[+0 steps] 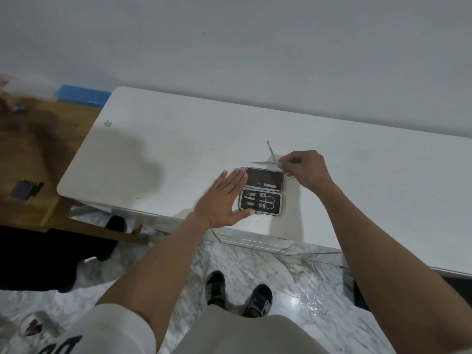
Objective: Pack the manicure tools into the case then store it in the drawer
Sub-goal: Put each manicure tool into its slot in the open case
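Observation:
A small black manicure case [261, 191] lies open on the white table [158, 139], near its front edge. Its lower half holds small scissors [269, 202] and several other metal tools. One tool sits in the upper half. My left hand [222, 198] rests flat and open against the case's left side. My right hand [305, 167], just right of the case's far corner, pinches a thin metal tool [264, 162] that points left. Another thin metal tool [270, 150] lies on the table behind it.
The white wall runs right behind the table. A wooden desk [35, 149] with a blue box [81, 94] and a dark device [24, 190] stands to the left. Below are the marble floor and my feet [237, 293].

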Motion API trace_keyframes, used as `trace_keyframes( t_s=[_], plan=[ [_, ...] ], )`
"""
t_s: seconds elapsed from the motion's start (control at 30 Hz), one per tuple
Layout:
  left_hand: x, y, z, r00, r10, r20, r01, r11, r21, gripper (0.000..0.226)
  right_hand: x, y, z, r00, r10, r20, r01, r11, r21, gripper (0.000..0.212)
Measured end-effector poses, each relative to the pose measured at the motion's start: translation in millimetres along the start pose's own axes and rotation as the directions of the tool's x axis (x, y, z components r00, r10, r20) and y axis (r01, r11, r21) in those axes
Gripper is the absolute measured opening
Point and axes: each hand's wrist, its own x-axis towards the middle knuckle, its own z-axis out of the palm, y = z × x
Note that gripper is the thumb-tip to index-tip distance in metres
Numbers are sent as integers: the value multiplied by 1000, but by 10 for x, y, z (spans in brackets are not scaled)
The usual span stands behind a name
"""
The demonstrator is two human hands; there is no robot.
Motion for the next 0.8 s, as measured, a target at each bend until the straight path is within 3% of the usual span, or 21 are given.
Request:
trace_keyframes(
  t_s=[0.5, 0.8],
  plan=[
    [-4, 6, -6, 1000, 1, -11, -1, 1000, 6, 99, -292, 391, -108, 992, -96, -81, 86, 990, -114, 10],
    [-1, -3, 9, 1000, 12, -28, -12, 1000, 10, 99, -206, 322, 59, 986, -164, -25, 155, 966, -206, 13]
  ],
)
